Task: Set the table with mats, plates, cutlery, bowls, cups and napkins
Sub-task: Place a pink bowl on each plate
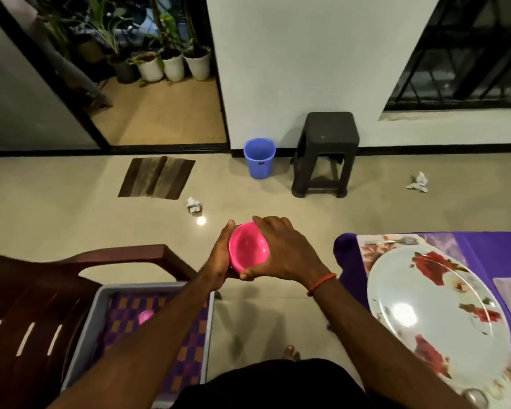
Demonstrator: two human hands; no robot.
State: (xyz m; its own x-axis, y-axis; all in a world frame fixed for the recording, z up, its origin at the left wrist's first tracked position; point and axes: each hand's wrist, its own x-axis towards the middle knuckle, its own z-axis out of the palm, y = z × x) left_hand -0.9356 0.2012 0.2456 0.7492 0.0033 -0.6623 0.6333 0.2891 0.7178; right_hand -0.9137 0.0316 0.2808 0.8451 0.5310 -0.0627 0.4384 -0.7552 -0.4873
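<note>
Both arms reach forward: the left hand (219,256) cups the pink bowl's (248,246) left side, and the right hand (285,250) grips its right rim, thumb beneath. The bowl hangs above the tiled floor (278,320), between a grey tray (101,296) on a chair (27,290) and the purple-clothed table (484,243) bearing a floral plate (434,314) and fork (396,241).

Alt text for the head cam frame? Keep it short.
The left hand and right hand grip a pink bowl above the floor, between a chair carrying a grey tray and a purple-covered table. On the table, a flowered plate and a fork lie on a mat.
</note>
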